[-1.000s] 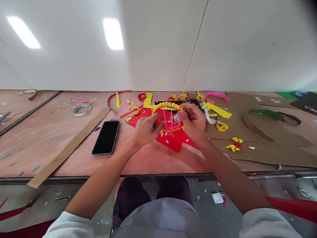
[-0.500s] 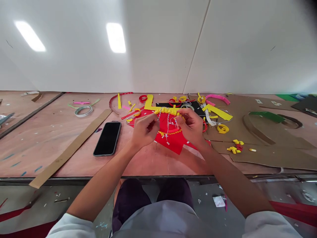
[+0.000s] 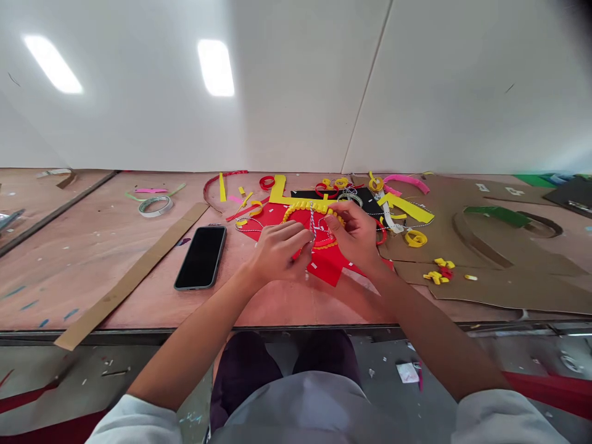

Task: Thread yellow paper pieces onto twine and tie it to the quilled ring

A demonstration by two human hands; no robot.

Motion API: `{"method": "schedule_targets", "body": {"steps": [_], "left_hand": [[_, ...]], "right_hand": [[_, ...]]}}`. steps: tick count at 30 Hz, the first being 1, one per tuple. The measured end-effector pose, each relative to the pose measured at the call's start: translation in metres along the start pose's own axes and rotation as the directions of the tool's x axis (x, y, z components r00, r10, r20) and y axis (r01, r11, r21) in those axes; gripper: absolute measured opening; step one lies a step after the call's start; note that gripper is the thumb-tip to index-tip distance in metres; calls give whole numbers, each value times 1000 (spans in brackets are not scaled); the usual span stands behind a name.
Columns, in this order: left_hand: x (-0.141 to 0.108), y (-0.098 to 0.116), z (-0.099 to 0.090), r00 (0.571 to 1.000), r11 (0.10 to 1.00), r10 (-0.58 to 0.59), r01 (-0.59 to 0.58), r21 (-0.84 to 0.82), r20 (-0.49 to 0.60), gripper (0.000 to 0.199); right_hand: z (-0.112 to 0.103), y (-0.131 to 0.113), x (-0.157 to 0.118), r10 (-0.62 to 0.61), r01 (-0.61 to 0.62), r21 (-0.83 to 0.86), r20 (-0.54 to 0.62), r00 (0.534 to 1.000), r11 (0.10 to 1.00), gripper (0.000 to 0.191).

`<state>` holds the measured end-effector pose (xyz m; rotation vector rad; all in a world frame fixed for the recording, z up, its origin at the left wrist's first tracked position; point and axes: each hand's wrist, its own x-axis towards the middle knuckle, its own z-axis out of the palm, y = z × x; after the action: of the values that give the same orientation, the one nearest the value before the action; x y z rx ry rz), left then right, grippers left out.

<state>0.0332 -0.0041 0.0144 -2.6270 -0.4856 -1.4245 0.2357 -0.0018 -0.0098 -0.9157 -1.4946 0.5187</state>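
Observation:
My right hand [image 3: 356, 233] pinches the right side of a ring edged with yellow folded paper pieces [image 3: 296, 209], held just over red paper [image 3: 327, 271]. A black-and-white twisted string [image 3: 312, 219] hangs from the ring's top edge. Its lower end is pinched in my left hand [image 3: 282, 250], whose fingers are closed in front of the ring's lower left. Part of the ring is hidden behind both hands. Under and behind it lie yellow paper [image 3: 279, 188] and a black sheet [image 3: 367, 198].
Left of my hands lie a phone [image 3: 201, 258], a long cardboard strip [image 3: 134, 274] and a tape roll [image 3: 155, 206]. On the right, brown cardboard [image 3: 499, 287] carries small yellow and red pieces [image 3: 438, 273] and a yellow paper coil [image 3: 415, 238]. A white panel [image 3: 296, 86] rises behind the table.
My left hand has left the ring's upper left edge and moved down and right, drawing the string with it. My right hand keeps its hold on the ring.

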Motion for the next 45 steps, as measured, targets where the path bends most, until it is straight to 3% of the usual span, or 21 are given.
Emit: {"method": "schedule_targets", "body": {"steps": [6,10,13,15,18,20,23,26,28,33,37,39,43,45], "left_hand": [[-3,-1,2,997,998,-60,61,-15,48,13],[-1,0,0,995,992,-102,103,-67,16,12],[1,1,-2,972,959,-236,235,-157,9,11],[2,0,-3,918,876,-394,387,-289,39,13],[5,-4,-4,788,618,-601,565,-547,135,22],[7,-6,-5,719,454,-658,616,-644,224,29],[11,-5,-6,651,285,-658,680,-676,378,41],[13,-1,-6,586,208,-646,751,-627,488,45],[12,1,-5,568,257,-660,786,-562,491,38],[10,-2,0,607,516,-686,794,-321,401,20],[8,-5,0,651,603,-686,758,-248,325,34],[8,-5,0,677,630,-696,736,-248,240,30],[14,-5,-6,808,801,-588,588,-114,36,23],[22,-6,-13,862,862,-506,506,18,12,23]], "right_hand": [[0,1,1,-6,6,-6,-25,1000,1000,28],[-1,-4,2,0,0,-20,-25,1000,1000,32],[0,-7,2,4,-4,-19,-33,999,1000,35],[0,-9,3,12,-12,-16,-42,999,1000,37],[0,-10,3,30,-30,-12,-56,998,999,38],[0,-9,3,42,-43,-10,-63,997,999,39],[0,-9,3,50,-51,-12,-69,996,999,39],[0,-9,3,46,-48,-19,-66,997,999,38],[0,-9,3,41,-43,-25,-69,997,999,38],[0,-8,2,21,-25,-61,-67,998,998,38],[-1,-6,2,4,-7,-60,-61,998,998,34],[-1,-6,3,2,-4,-46,-57,998,999,31],[-1,-5,3,-33,30,-63,-49,998,998,30],[0,-5,2,-48,46,-70,-23,999,996,31]]}}
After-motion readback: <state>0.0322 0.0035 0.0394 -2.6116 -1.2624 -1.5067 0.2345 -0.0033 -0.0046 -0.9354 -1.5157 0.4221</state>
